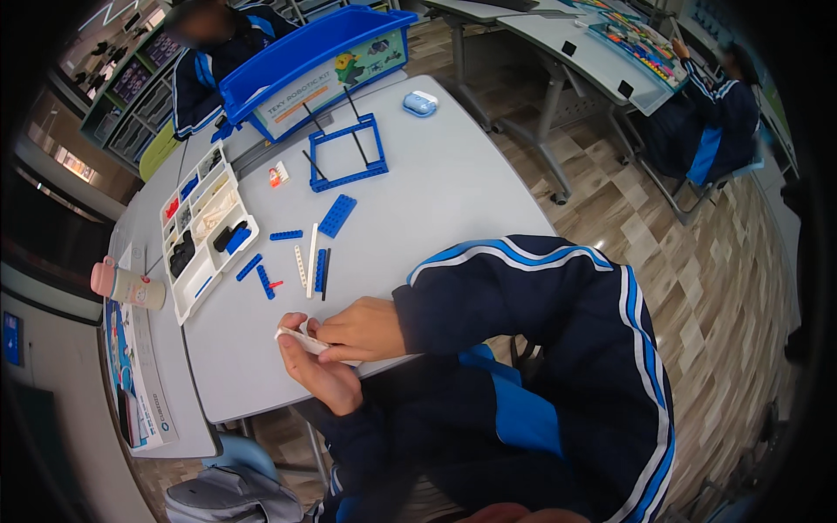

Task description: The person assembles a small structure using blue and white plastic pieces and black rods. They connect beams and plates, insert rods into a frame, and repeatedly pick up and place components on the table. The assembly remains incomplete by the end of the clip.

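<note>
Close to the table's near edge, my left hand (321, 376) is closed around a white building-kit piece (302, 339), its thumb and fingers on either side. My right hand (359, 329) reaches over from the right and grips the same piece with bent fingers. Much of the piece is hidden by the fingers, so its exact shape is unclear. Just beyond my hands lie a long white beam (312, 261), a cream beam with holes (300, 267), a blue beam (321, 270) and a thin black rod (327, 275).
A blue frame (349, 181) with upright black rods stands farther back, near a large blue bin (318, 65). Left are a white sorting tray (183, 292) and a pink-topped bottle (131, 286). A blue plate (337, 215) and light-blue case (420, 105) lie about. Another person (209, 52) sits opposite.
</note>
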Demonstrator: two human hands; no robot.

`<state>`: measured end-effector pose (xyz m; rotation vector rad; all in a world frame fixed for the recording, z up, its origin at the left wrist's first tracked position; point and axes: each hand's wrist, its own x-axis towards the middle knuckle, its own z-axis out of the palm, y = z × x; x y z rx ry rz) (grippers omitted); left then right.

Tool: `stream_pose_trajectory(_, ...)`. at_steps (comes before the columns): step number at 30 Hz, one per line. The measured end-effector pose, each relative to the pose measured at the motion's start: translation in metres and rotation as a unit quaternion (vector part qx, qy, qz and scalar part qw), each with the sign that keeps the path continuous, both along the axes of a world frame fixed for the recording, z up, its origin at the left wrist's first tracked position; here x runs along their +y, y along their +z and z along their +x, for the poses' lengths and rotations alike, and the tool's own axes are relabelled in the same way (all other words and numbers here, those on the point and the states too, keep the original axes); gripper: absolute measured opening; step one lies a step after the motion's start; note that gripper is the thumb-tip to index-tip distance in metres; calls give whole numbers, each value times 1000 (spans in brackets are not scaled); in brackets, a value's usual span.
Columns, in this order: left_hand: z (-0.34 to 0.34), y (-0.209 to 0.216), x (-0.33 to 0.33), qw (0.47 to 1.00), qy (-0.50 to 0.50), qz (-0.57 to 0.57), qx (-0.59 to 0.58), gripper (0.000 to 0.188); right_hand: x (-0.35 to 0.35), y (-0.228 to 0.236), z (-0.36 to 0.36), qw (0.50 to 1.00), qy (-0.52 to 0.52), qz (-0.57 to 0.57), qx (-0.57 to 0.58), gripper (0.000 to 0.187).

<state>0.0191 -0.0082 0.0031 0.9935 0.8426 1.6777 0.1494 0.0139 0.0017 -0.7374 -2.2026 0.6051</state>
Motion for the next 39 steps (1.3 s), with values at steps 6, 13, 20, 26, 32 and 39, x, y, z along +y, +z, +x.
stream_pose_trajectory(6, 3, -6, 7, 997, -24, -49, -46, 36, 7, -2, 6, 994, -45, -44, 90, 31)
stream_pose_trajectory(13, 2, -10, 7, 997, -60, -39, 40, 20, 23, -8, 14, 992, -83, -52, 83, 27)
stream_pose_trajectory(20, 2, -17, 9, 994, -41, -50, 92, 22, 24, -3, 15, 989, -71, -117, 49, 28)
stream_pose_trajectory(26, -2, -23, 12, 988, -38, -73, 130, 20, 21, 1, 15, 984, -99, -135, 64, 28)
stream_pose_trajectory(32, 6, -13, 6, 985, -58, -17, 164, 18, 41, 5, 30, 960, -190, -170, 119, 28)
stream_pose_trajectory(39, 2, -5, 2, 956, -111, -21, 271, 19, 41, 3, 29, 967, -146, -162, 131, 31)
